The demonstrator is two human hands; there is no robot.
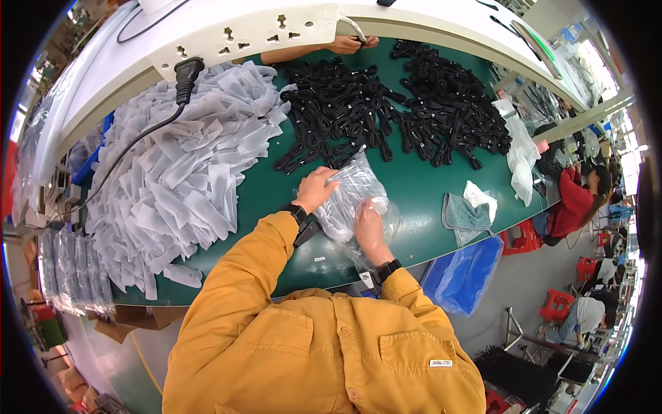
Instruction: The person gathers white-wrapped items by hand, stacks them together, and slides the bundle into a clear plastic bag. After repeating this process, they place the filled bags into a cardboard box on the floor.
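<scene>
A clear plastic bag (355, 181) lies on the green tabletop in front of me, with pale, creased contents that I cannot make out. My left hand (316, 190) grips its upper left side, fingers and thumb closed on the film. Lower on the bag's right side, my right hand (370, 229) is closed on the plastic, its fingers curled and partly hidden by a white crumple. Beyond the bag are two heaps of bundled black cables (338, 103). To the left spreads a big pile of flat, frosted plastic sleeves (186, 165).
A white power strip (248, 41) with a black plug hangs from the shelf. Another person's hands (348, 45) work across the table. A striped cloth (465, 217) lies at right, above a blue bin (463, 276). Filled clear bags (72, 272) hang over the left edge.
</scene>
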